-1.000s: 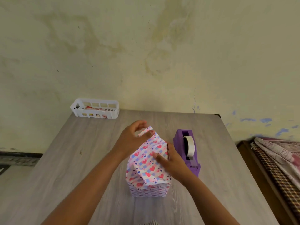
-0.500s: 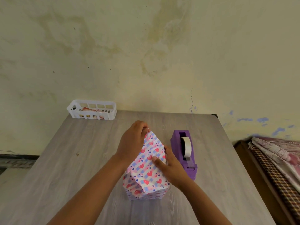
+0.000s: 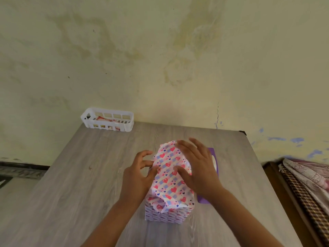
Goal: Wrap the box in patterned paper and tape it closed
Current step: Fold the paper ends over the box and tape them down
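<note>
Box (image 3: 165, 213) mid-table (image 3: 71, 175); hands flank paper (image 3: 169, 172).

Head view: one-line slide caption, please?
Right hand flattens heart-patterned paper over the box while left hand pinches its side, purple tape dispenser behind.

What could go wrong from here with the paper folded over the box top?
No tape shows on the heart-patterned paper yet; the right hand presses it flat, so lifting it may let the fold spring open. That hand hides most of the purple tape dispenser, so reaching for tape frees the paper. The crumpled near corner could tear or bulge.
</note>
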